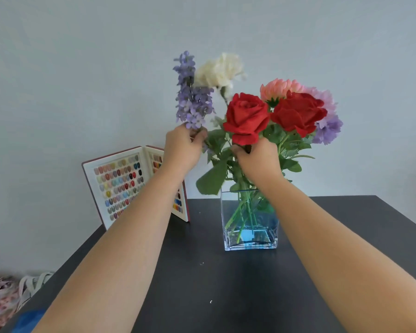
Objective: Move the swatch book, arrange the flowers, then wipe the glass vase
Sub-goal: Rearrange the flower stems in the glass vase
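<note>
A square glass vase (250,236) stands on the dark table (202,284) with several artificial flowers in it. My left hand (181,146) pinches the stem of the purple lavender sprig (192,97) just under its blooms. My right hand (257,157) grips the stem of the left red rose (246,116) below its head. A second red rose (298,112), a white flower (220,70), a pink flower (280,87) and a lilac flower (327,121) stand around them. The open swatch book (117,186) stands upright at the table's back left, partly hidden by my left forearm.
A pale wall rises right behind the table. Beyond the table's left edge lie a patterned cloth bundle (0,299) and something blue (29,320). Bare dark tabletop stretches in front of the vase between my forearms.
</note>
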`<state>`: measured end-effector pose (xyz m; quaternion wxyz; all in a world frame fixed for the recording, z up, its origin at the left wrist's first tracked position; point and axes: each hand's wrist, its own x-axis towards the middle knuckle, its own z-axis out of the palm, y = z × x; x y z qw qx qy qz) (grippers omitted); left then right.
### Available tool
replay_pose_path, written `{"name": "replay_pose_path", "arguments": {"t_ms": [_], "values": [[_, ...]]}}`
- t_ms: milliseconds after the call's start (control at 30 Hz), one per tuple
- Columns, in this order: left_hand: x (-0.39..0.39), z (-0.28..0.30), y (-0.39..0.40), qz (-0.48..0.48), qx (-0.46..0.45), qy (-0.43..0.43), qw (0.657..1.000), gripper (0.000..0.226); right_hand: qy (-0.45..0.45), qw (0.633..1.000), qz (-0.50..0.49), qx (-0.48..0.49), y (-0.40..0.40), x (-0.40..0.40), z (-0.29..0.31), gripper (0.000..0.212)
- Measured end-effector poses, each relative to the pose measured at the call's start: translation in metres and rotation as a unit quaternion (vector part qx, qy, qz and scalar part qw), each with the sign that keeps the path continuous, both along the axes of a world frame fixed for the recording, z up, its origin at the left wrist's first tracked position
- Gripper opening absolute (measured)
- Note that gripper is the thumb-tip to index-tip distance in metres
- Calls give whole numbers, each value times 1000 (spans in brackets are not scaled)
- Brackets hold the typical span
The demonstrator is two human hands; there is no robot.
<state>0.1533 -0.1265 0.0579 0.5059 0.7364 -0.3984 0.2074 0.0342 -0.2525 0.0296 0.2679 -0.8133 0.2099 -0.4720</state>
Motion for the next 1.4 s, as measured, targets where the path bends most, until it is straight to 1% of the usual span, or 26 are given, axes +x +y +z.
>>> {"name": "replay_pose_path", "arguments": {"t_ms": [100,167,267,333,433,500,533,600,633,733,833,867,933,1000,1033,1100,1167,1200,1233,1300,1333,1400], "values": [[-3,7,-3,25,4,-37,999,15,-5,1000,-13,11,-1,-4,1,49],[-7,0,-9,19,31,-35,999,15,5,999,-13,34,-3,-7,-3,44],[-15,-22,-21,-3,94,-20,995,17,3,998,6,57,-4,-9,-6,29],[-17,-33,-28,-6,101,-18,995,21,4,999,9,51,-4,-9,-6,27],[-13,-35,-30,-6,101,-16,995,22,11,999,5,46,-4,-8,-5,31],[-7,-38,-29,-21,86,17,996,20,15,999,11,46,-4,-5,-6,31],[-6,-41,-28,-35,72,48,996,18,15,999,20,47,-4,-4,-7,28],[-7,-50,-27,-77,38,109,990,10,11,999,32,37,-2,-1,-10,21],[-7,-55,-26,-97,23,128,987,5,10,999,34,32,0,-1,-13,21],[-9,-68,-23,-116,-21,156,981,18,8,999,40,36,4,-4,-21,37],[-11,-82,-17,-101,-67,178,977,21,-11,996,66,54,7,-18,-37,55],[-12,-87,-14,-97,-73,186,975,23,-24,994,82,68,9,-26,-45,57],[-13,-97,-5,-80,-62,190,977,27,-68,990,99,73,11,-44,-61,48],[-12,-107,4,-73,-43,194,977,36,-124,988,75,42,8,-65,-77,37],[-11,-112,9,-78,-38,196,977,38,-148,986,57,47,2,-74,-82,37],[-8,-122,16,-88,-33,202,975,38,-176,978,19,111,-14,-87,-88,42],[-7,-129,20,-93,-37,227,969,37,-178,967,-7,179,-30,-93,-89,28],[-7,-132,20,-97,-41,242,964,36,-156,967,-8,202,-38,-94,-89,25],[-9,-132,19,-107,-42,254,960,37,-117,970,4,213,-42,-92,-88,41],[-17,-128,14,-148,-33,264,952,40,-43,972,52,224,-48,-81,-85,81],[-22,-122,10,-172,-21,266,948,35,-18,972,71,225,-49,-74,-82,91],[-28,-110,1,-187,17,253,949,22,0,968,80,238,-53,-57,-76,92]]}}
